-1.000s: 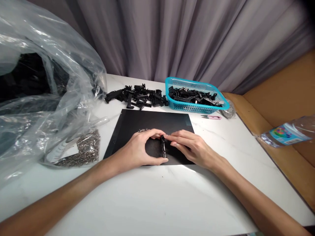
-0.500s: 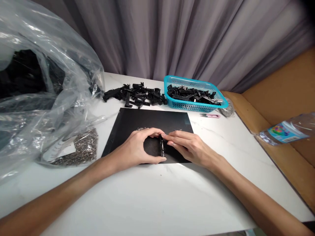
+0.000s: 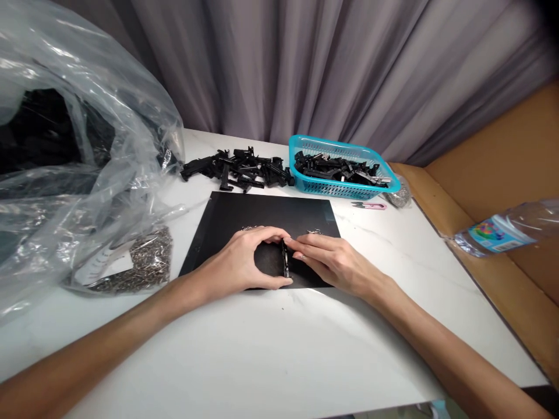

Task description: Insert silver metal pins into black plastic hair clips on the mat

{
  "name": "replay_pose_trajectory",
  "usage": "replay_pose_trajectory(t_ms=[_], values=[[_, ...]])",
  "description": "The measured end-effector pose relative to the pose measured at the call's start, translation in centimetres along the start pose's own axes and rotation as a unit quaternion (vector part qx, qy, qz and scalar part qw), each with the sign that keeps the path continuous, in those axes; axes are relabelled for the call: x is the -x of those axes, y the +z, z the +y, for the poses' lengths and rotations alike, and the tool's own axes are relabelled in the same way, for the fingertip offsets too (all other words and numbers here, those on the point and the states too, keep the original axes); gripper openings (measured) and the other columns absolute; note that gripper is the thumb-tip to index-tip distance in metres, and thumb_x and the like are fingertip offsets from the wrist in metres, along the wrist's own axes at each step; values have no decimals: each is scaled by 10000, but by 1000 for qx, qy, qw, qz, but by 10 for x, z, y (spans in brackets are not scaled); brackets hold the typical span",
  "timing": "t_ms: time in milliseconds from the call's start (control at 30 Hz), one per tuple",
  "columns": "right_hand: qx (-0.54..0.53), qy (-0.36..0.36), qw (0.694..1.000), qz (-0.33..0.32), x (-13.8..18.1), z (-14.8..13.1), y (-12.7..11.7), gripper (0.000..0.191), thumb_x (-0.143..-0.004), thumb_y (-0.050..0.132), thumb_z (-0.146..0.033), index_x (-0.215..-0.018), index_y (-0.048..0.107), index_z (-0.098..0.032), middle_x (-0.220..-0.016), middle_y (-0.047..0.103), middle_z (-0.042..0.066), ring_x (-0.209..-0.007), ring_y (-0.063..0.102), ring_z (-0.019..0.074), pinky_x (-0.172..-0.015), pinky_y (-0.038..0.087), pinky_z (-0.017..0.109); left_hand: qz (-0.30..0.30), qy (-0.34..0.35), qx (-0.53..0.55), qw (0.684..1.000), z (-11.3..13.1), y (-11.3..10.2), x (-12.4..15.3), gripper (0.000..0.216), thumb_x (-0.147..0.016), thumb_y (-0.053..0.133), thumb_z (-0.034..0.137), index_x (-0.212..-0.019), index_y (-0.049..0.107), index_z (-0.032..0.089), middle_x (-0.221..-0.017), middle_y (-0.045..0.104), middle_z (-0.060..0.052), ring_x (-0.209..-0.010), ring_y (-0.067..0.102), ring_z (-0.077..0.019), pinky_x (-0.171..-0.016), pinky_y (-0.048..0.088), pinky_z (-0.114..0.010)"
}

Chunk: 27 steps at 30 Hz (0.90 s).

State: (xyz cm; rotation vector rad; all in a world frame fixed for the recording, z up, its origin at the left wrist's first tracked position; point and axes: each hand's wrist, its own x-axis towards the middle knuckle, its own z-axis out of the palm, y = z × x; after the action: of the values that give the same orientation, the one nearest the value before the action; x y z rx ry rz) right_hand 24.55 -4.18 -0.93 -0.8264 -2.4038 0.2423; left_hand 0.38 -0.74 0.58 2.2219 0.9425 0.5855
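A narrow black plastic part [image 3: 285, 259] with shiny metal bits along it stands lengthwise over a black mat [image 3: 271, 208]. My left hand [image 3: 238, 259] grips it by its two ends, thumb at the near end and fingers at the far end. At its right side, near the far end, my right hand [image 3: 334, 259] has its fingers closed together. The right fingertips touch or nearly touch the part; whatever they pinch is hidden. Small metal pieces [image 3: 313, 231] lie on the mat beyond the right hand, and more metal pieces [image 3: 250, 227] show behind the left hand.
Black plastic parts [image 3: 236, 169] lie heaped at the back beside a blue basket [image 3: 345, 191] filled with similar parts. Pink-handled snips [image 3: 371, 206] lie right. Clear bags [image 3: 144, 265] occupy the left, one with small metal pieces. A plastic bottle [image 3: 498, 233] is at far right, near cardboard [image 3: 515, 145].
Both hands keep nearly the same hold on the part. The right hand has shifted slightly, showing more metal pieces behind it. The whole view has moved a little.
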Motion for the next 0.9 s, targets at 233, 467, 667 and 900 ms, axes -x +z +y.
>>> replay_pose_trajectory(t_ms=[233, 467, 667, 900], values=[[-76, 52, 996, 12, -1, 4, -3, 357, -1081, 495, -234, -1411, 631, -234, -1160, 722, 98, -968, 702, 207, -848, 587, 362, -11, -28, 2, 1000, 0, -3, 0, 596, -687, 872, 472, -1209, 671, 267, -1135, 728, 5, -1087, 665, -240, -1021, 497, -389], [-206, 181, 960, 55, -4, 4, 1, 260, -1054, 556, -311, -1240, 725, -242, -1126, 773, 62, -957, 724, 194, -818, 569, 322, 11, -41, 7, 999, -3, -2, 3, 654, -668, 868, 516, -1235, 667, 260, -1139, 742, -18, -1085, 682, -261, -1018, 522, -406], [-268, 323, 901, 108, -17, -4, 5, 240, -938, 712, -428, -993, 736, -196, -908, 783, 48, -737, 673, 164, -608, 460, 276, 16, -27, 3, 1000, -4, 1, 2, 644, -670, 876, 460, -1243, 673, 247, -1169, 744, -30, -1099, 680, -266, -1028, 522, -417], [-386, 363, 841, 111, -27, -7, 7, 350, -827, 807, -509, -872, 734, -170, -808, 770, 44, -747, 686, 164, -673, 482, 279, 16, 11, -14, 1000, -4, 0, 2, 636, -694, 883, 441, -1258, 673, 235, -1206, 726, -47, -1142, 653, -264, -1050, 516, -412]])
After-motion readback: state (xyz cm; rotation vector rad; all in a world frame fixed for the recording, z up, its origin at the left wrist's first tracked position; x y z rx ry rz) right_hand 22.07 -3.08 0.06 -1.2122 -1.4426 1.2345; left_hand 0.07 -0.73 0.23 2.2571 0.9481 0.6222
